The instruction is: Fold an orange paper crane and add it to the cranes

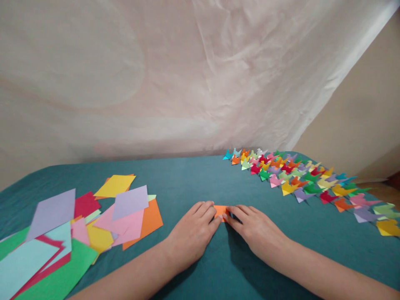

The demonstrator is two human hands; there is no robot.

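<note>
A small orange piece of paper [220, 210] lies on the teal cloth between my two hands, partly covered by fingers at both ends. My left hand [196, 225] rests over its left end, with the fingers together and the thumb on the near edge. At the right end, my right hand [251, 225] has its thumb and fingers closed on the paper's edge. How much of the sheet lies under the fingers is hidden.
Loose coloured paper sheets [129, 227] lie overlapping on the left, more of them [78, 260] toward the near left corner. Rows of small folded paper birds [289, 187] stand along the right side. A pale cloth [171, 83] hangs behind the table [181, 179].
</note>
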